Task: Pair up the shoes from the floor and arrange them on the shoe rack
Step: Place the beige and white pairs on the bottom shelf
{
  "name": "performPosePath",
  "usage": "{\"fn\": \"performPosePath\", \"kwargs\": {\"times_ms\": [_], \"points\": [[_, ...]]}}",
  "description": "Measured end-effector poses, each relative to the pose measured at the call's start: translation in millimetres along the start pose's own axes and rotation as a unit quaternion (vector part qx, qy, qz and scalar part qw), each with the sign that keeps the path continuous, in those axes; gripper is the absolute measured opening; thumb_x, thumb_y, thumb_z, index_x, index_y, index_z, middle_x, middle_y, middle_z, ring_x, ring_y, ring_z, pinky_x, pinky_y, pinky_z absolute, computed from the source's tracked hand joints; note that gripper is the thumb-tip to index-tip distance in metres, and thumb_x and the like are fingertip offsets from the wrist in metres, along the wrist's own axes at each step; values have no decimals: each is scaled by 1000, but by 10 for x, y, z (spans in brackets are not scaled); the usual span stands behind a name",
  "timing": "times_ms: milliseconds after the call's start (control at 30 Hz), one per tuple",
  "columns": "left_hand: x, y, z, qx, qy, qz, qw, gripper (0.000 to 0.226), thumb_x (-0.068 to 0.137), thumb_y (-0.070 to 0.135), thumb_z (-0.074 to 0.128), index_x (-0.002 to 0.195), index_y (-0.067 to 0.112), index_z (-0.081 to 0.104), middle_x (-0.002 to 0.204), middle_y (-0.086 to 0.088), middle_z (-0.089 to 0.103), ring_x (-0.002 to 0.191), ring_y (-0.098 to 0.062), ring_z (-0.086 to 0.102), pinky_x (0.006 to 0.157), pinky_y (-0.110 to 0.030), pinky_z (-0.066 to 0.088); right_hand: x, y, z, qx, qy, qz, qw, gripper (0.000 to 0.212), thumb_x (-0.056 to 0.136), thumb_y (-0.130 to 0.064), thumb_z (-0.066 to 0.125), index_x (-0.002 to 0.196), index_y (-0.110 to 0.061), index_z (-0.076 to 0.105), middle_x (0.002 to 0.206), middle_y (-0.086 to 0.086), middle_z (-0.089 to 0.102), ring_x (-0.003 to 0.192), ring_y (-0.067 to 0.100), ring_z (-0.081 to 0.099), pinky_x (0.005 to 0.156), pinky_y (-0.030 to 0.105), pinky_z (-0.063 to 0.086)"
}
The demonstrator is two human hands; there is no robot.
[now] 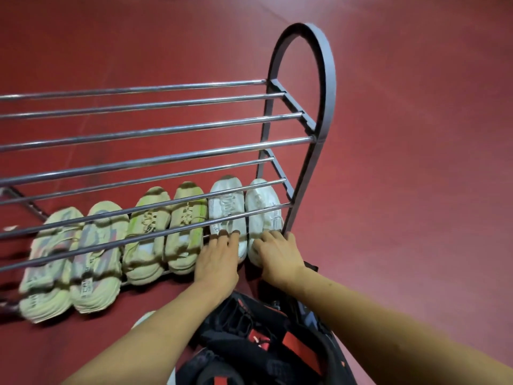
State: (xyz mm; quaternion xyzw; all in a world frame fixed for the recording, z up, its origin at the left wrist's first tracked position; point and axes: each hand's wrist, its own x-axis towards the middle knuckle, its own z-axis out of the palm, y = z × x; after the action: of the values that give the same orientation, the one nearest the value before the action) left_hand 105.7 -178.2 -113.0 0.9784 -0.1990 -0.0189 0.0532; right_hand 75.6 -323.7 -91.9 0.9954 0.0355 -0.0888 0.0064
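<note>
Head view: both hands' fingers flat on white shoes (244, 209) (rack (319, 129) edge beside).

Two bare forearms, no sleeves, no watch, no rings or bands visible at the wrists. Left hand (218, 259) and right hand (279, 252) both ungloved, nails short and plain. Below, at the bottom edge, black strapped garment or harness with red patches and small white markings (258, 343); blurred, so unclear whether clothing or worn gear.
</note>
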Motion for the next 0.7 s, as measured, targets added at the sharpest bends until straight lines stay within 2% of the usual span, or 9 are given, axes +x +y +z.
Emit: {"fn": "performPosePath", "kwargs": {"times_ms": [100,167,267,333,400,500,600,667,700], "points": [[2,26,-2,-24,1,-7,1000,84,90,16,63,155,20,11,135,-5,47,120,-26,49,97,-36,46,-2,31,35,15,-25,-1,1000,51,77,-20,69,122,-16,47,130,7,55,129,34,43,105,64,32],[-14,-5,-11,-49,7,-7,999,88,89,15,64,156,20,7,136,-5,45,119,-26,49,95,-36,49,-6,60,18,3,-27,-2,1000,56,79,-25,70,127,-17,44,133,6,51,130,34,40,102,65,32],[-19,-93,-47,-99,-14,-33,994,68,93,19,63,149,15,24,133,-6,51,118,-27,51,94,-39,51,25,123,37,-52,11,-11,999,51,82,-31,70,127,-20,49,130,3,55,122,31,46,87,47,34],[8,-64,-158,-172,-28,-82,981,45,94,22,64,132,13,41,122,-9,57,113,-29,55,91,-42,52,33,140,103,-58,16,-6,998,48,86,-27,67,130,-19,51,132,2,56,124,30,47,85,43,33],[5,-34,-260,-270,-1,-149,951,29,93,22,63,115,11,48,114,-10,58,107,-30,58,88,-43,52,44,107,160,-29,19,-3,999,48,87,-22,65,133,-15,51,135,5,56,127,31,46,87,40,37],[-260,-72,-390,-371,39,-147,916,31,93,25,63,119,16,48,120,0,55,112,-20,56,93,-37,49,-8,90,104,-16,43,-21,999,44,86,-24,62,128,-16,51,130,6,55,123,33,49,86,41,44],[-865,-422,-487,-353,53,-99,929,32,94,26,60,124,22,50,123,11,49,115,-6,45,100,-26,38,-197,106,-121,25,102,-77,991,51,79,-19,68,129,-14,57,130,12,59,120,38,54,86,47,52],[-1406,-806,-483,-297,69,-116,945,36,89,34,61,121,20,53,120,9,51,116,-11,47,100,-29,37,-416,18,-261,83,153,-136,975,43,80,-15,68,122,-9,63,126,14,63,114,39,58,85,48,53],[-1654,-970,-447,-274,58,-150,948,47,83,45,59,121,18,54,117,8,52,115,-15,49,100,-32,39,-550,-12,-339,111,170,-161,966,36,82,-15,65,117,-8,65,124,14,64,112,38,60,86,48,52]]}}
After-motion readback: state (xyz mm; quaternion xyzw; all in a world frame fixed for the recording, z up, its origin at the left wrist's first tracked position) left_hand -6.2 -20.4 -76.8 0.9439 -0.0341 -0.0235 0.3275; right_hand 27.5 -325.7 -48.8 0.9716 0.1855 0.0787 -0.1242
